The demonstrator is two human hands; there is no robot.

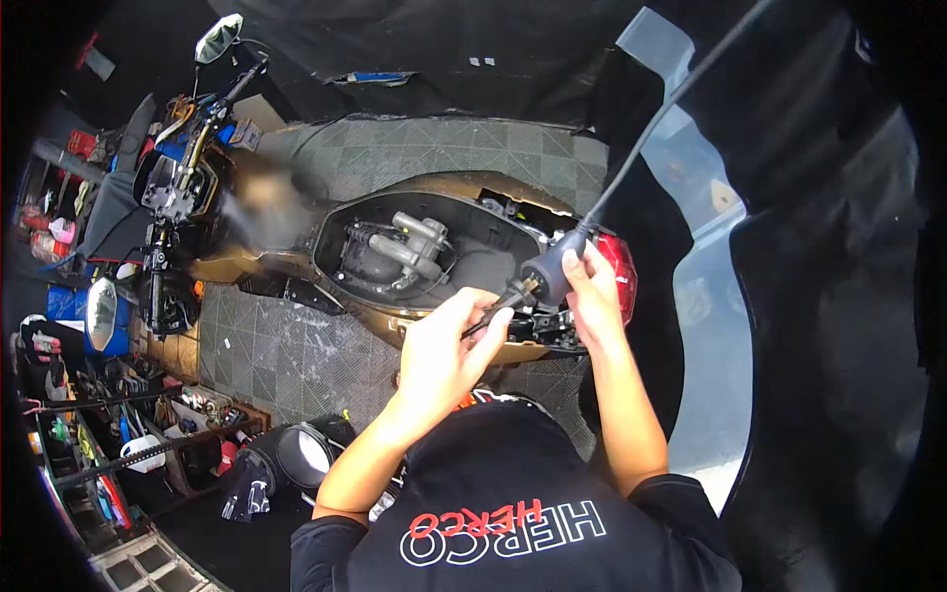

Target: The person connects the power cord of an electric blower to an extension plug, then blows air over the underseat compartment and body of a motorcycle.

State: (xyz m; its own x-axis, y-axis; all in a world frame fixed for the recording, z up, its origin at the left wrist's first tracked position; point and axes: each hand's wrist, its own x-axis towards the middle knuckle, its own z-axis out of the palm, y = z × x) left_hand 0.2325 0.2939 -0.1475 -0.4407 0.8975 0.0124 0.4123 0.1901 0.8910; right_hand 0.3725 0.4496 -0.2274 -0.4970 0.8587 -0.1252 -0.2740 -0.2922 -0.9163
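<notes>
My left hand (444, 345) is closed on a black electrical plug (511, 298), whose brass-coloured metal shows at its tip. Against that tip is a dark, rounded cable socket (553, 268), gripped by the fingers of my right hand (598, 304). Whether the two ends are fully joined cannot be made out. From the socket a thick grey cable (646, 148) runs up and out at the top right. Both hands are above the rear of a brown scooter (380, 321), near its red tail light (619, 276). Its seat compartment (473, 268) lies uncovered.
Handlebars with mirrors (219, 39) stand at the left. Tool trays (187, 434) full of tools and parts line the lower left, beside a black round-ended object (304, 454). A grey wavy panel (715, 326) borders the right. Patterned floor tiles (286, 355) lie beneath the scooter.
</notes>
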